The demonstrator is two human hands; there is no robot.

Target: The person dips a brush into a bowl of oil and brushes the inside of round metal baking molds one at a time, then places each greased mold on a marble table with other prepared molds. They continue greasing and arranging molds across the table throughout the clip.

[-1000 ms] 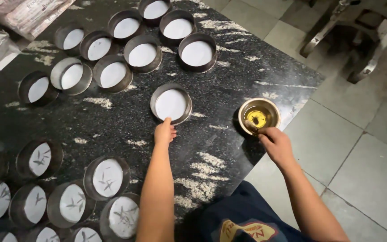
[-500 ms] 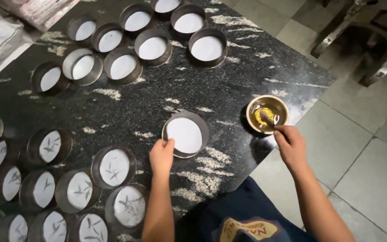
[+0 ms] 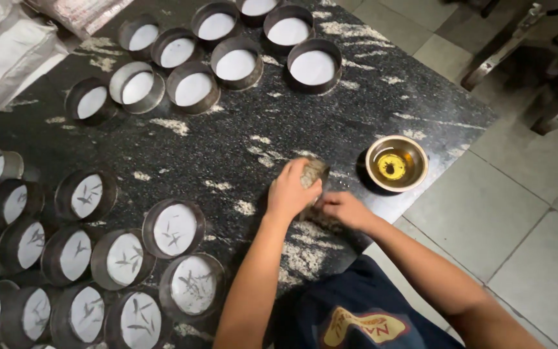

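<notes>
Dark speckled stone table (image 3: 227, 148) filling most of the view, pale tiled floor (image 3: 524, 213) beyond its right edge. White sacks (image 3: 8, 52) piled at the far left corner. Along the far edge, a cluster of round metal tins (image 3: 237, 63) lined with plain white paper discs. Toward the near left corner, a second, denser group of lined tins (image 3: 174, 227) whose paper carries dark streaks. Close to the right edge, a small brass bowl (image 3: 396, 163) holding yellowish oil with a dark object in the middle.

Left hand (image 3: 292, 190) near the table's near right part, fingers curled tightly around a single round tin (image 3: 316, 173), tilted up off the surface and mostly hidden by the hand. Right hand (image 3: 343, 208) just beside it, touching the tin's lower side; fingers bent inward, but whether gripping anything cannot be told. Tin held between both hands, just left of the brass bowl and apart from it.
</notes>
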